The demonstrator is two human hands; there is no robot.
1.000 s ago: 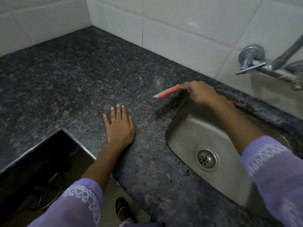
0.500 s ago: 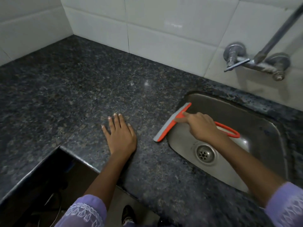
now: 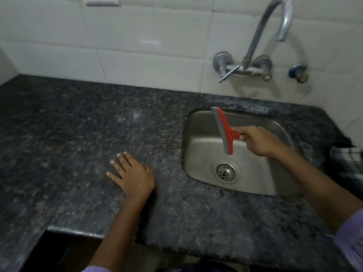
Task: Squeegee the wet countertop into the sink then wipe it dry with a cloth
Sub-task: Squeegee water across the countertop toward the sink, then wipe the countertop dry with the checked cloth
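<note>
My right hand grips the handle of a red squeegee with a grey blade, held in the air over the steel sink, blade facing left. The sink has a round drain near its front. My left hand lies flat, fingers spread, on the dark speckled granite countertop left of the sink. A dark checked cloth lies on the counter at the right edge, partly cut off.
A chrome wall tap with a curved spout arches above the sink's back. White tiles cover the wall behind. The counter's front edge drops to a dark opening at the lower left.
My right hand has lifted the squeegee off the counter's edge and swung it over the sink's middle. My left hand stays flat. The view has shifted right, revealing the cloth.
</note>
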